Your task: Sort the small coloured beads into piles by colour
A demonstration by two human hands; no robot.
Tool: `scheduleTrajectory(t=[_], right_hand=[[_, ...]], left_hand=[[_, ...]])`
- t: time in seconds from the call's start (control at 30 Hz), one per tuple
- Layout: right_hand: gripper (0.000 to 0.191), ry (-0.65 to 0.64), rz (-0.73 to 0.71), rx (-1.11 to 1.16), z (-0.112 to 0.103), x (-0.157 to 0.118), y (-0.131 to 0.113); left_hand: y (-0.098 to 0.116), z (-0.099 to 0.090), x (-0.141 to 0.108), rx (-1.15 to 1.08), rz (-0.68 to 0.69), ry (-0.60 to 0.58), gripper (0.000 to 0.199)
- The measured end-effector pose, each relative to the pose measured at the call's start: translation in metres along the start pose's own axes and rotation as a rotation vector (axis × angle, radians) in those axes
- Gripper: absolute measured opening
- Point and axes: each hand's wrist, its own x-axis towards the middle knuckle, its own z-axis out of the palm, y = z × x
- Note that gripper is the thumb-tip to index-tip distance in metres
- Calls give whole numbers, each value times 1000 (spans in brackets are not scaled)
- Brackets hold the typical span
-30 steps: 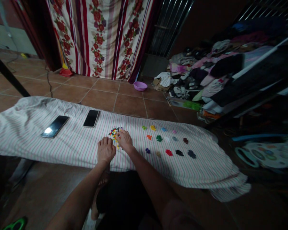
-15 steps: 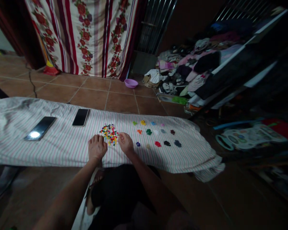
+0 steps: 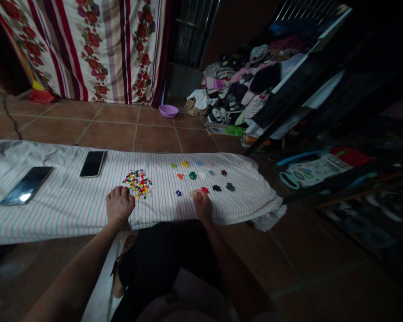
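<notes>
A mixed heap of small coloured pieces (image 3: 138, 182), perhaps beads, lies on the striped cloth (image 3: 161, 214). My left hand (image 3: 120, 205) rests palm down at the heap's near left edge, its fingers loosely bent and holding nothing that I can see. To the right, my right hand (image 3: 203, 205) is pinched over a small beige pile (image 3: 192, 194); whatever its fingertips hold is too small to make out. Close beside that hand are a red pile (image 3: 205, 190), a black pile (image 3: 216, 188) and a dark blue pile (image 3: 178, 193).
Several more single-colour piles, such as green (image 3: 192, 175) and grey (image 3: 230, 186), form rows on the right. Two phones, one dark (image 3: 93, 163) and one reflecting light (image 3: 27, 185), lie left. Beyond are a purple basin (image 3: 168, 111) and heaped clothes (image 3: 242, 85).
My right hand has moved right, from the mixed heap to the beige pile. My left hand stays by the heap. The whole view has shifted, so the table sits further left.
</notes>
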Motion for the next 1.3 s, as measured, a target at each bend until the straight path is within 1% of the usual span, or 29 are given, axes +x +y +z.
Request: scheduleTrajectory(t=[0.1,0.2,0.43,0.6,0.77,0.97,1.3], right_hand=[[29,9,25,-36,-6,0,17],[26,-2,24,-72,-5,1,22],[26,-59,31,-109,1,0,18],[27,-65,31,-143,2,-1,19],[30,-68,32,-90,1,-1,23],[32,-105,28,-19,-1,-2,27],[32,-124,-33,-149,0,1,21]], left_hand=[[0,0,0,10,-3,2,24],[0,-1,0,8,-4,5,24],[3,-4,0,54,-6,-6,23],[3,-3,0,57,-11,0,22],[1,-2,-1,52,0,12,22],[2,-1,0,71,-2,15,21],[1,0,0,46,12,27,21]])
